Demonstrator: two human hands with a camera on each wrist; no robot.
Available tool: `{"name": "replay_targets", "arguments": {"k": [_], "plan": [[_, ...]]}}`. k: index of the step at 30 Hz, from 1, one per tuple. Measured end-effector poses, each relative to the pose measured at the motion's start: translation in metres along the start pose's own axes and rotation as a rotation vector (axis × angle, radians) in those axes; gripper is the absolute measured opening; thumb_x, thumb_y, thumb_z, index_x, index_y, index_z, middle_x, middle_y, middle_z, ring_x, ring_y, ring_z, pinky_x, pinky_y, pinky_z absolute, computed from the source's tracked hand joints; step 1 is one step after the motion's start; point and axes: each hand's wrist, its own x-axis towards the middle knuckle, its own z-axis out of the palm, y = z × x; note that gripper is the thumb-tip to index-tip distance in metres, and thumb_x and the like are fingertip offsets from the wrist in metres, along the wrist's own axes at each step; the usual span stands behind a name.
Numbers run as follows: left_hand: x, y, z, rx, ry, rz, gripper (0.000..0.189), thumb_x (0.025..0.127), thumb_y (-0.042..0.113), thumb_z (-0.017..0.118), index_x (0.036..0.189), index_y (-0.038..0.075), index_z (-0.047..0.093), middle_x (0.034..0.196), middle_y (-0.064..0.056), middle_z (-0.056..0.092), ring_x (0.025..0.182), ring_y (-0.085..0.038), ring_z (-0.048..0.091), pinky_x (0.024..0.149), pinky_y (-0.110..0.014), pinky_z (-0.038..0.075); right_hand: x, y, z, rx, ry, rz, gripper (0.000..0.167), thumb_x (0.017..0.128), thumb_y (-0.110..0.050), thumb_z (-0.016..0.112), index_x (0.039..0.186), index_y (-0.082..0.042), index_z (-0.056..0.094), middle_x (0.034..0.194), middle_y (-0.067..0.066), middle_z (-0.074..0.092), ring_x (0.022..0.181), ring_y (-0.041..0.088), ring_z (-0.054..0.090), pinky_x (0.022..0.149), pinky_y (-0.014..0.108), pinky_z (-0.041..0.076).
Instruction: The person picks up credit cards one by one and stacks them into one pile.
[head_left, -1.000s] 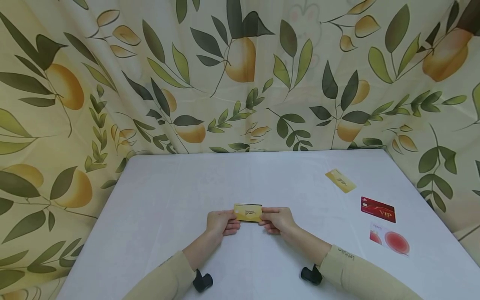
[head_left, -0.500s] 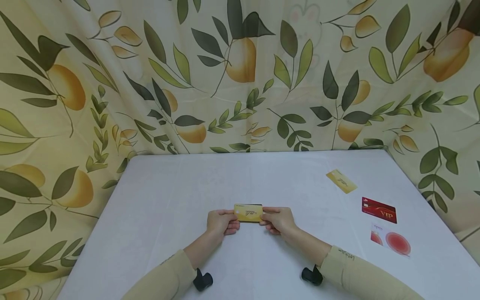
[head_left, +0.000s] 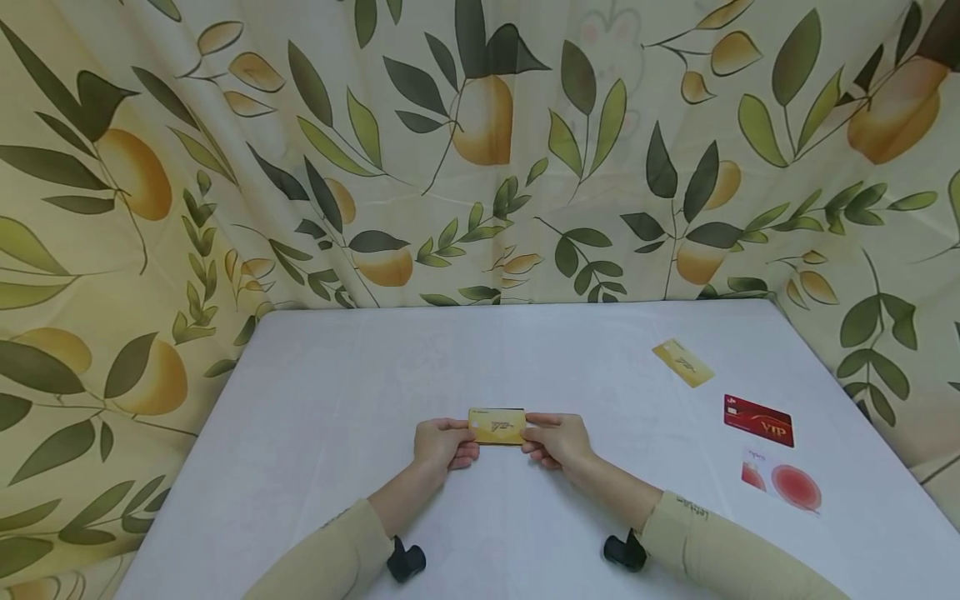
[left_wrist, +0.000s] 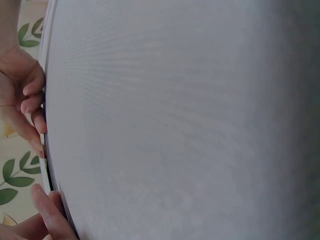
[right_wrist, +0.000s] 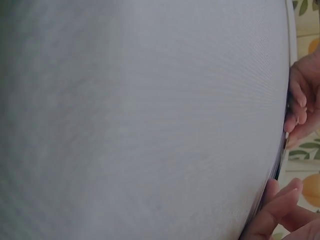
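A gold card [head_left: 497,426] lies at the middle of the white table, a thin dark edge of another card showing just behind it. My left hand [head_left: 442,443] pinches its left end, thumb at the edge and the other fingers curled below. At the opposite end my right hand [head_left: 561,439] does the same. Seen low from the side in the left wrist view, the left fingertips [left_wrist: 50,215] and the right hand [left_wrist: 22,90] meet the thin card edge. The right wrist view has the right fingers [right_wrist: 277,210] at the near end of that edge.
On the right side of the white table [head_left: 360,358] lie a second gold card [head_left: 682,362], a red VIP card [head_left: 757,420] and a pale card with a red circle [head_left: 780,479]. A fruit-patterned curtain [head_left: 480,208] hangs behind and at the sides.
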Motion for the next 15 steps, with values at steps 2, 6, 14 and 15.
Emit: {"name": "replay_targets", "arguments": {"k": [2,6,14,15], "plan": [[0.0004,0.0000,0.0001,0.002,0.002,0.003,0.018,0.078,-0.002,0.064,0.096,-0.003,0.064,0.058,-0.007,0.064,0.046,-0.012,0.061,0.042,-0.021,0.051,0.0003,0.0005,-0.0001,0.004,-0.001,0.000,0.038,0.081,-0.006,0.065,0.118,-0.001,0.059,0.059,0.007,0.065,0.041,0.008,0.055,0.036,0.016,0.041],[0.0012,-0.0008,0.0002,-0.001,-0.001,0.020,0.018,0.077,-0.004,0.064,0.095,-0.004,0.064,0.056,-0.007,0.063,0.045,-0.011,0.060,0.041,-0.020,0.050,0.0005,0.0016,0.0000,0.005,-0.002,-0.001,0.037,0.081,-0.005,0.065,0.117,0.000,0.060,0.058,0.007,0.064,0.042,0.009,0.056,0.037,0.018,0.045],[0.0004,-0.0012,0.0007,-0.013,-0.002,0.046,0.018,0.077,-0.004,0.064,0.095,-0.005,0.063,0.056,-0.007,0.063,0.044,-0.011,0.059,0.041,-0.022,0.051,0.0010,0.0018,-0.0004,0.026,-0.001,-0.001,0.038,0.080,-0.003,0.065,0.117,-0.001,0.059,0.056,0.006,0.063,0.042,0.009,0.057,0.039,0.020,0.048],[0.0006,-0.0012,0.0009,-0.010,0.001,0.046,0.019,0.077,-0.004,0.064,0.095,-0.005,0.062,0.057,-0.007,0.063,0.044,-0.011,0.060,0.041,-0.022,0.051,0.0009,0.0017,-0.0005,0.031,-0.001,-0.001,0.038,0.080,-0.003,0.065,0.117,-0.001,0.059,0.056,0.006,0.063,0.042,0.009,0.057,0.039,0.020,0.048]]}}
